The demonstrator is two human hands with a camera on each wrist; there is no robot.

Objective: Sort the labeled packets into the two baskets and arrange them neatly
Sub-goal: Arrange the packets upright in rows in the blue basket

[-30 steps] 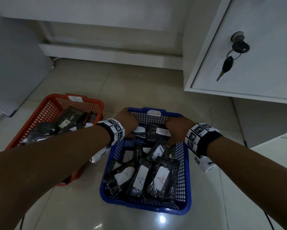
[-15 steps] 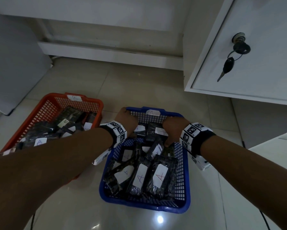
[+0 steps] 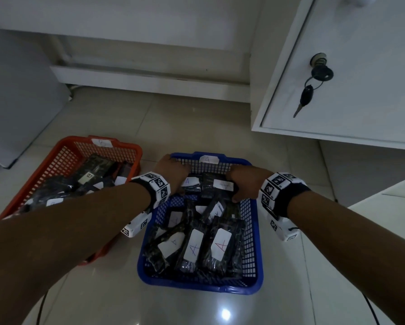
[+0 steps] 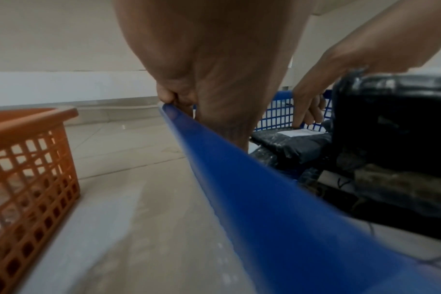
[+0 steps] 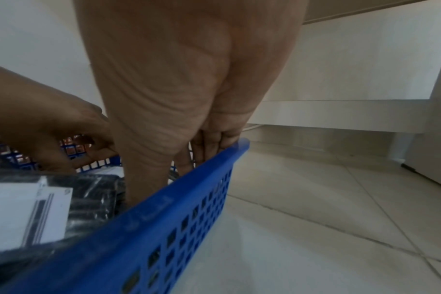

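Both hands are still clamped on the blue basket (image 3: 257, 231) at its far rim: left hand (image 3: 173, 171) curled over the left corner, right hand (image 3: 242, 181) over the right. The A-labelled packets (image 3: 196, 247) are kept inside; the orange basket (image 3: 63, 158) sits unmoved on the floor alongside.

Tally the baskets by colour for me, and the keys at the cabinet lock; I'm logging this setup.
Blue basket: 1
Orange basket: 1
Keys: 2, one in the lock and one hanging below it
Total: 4
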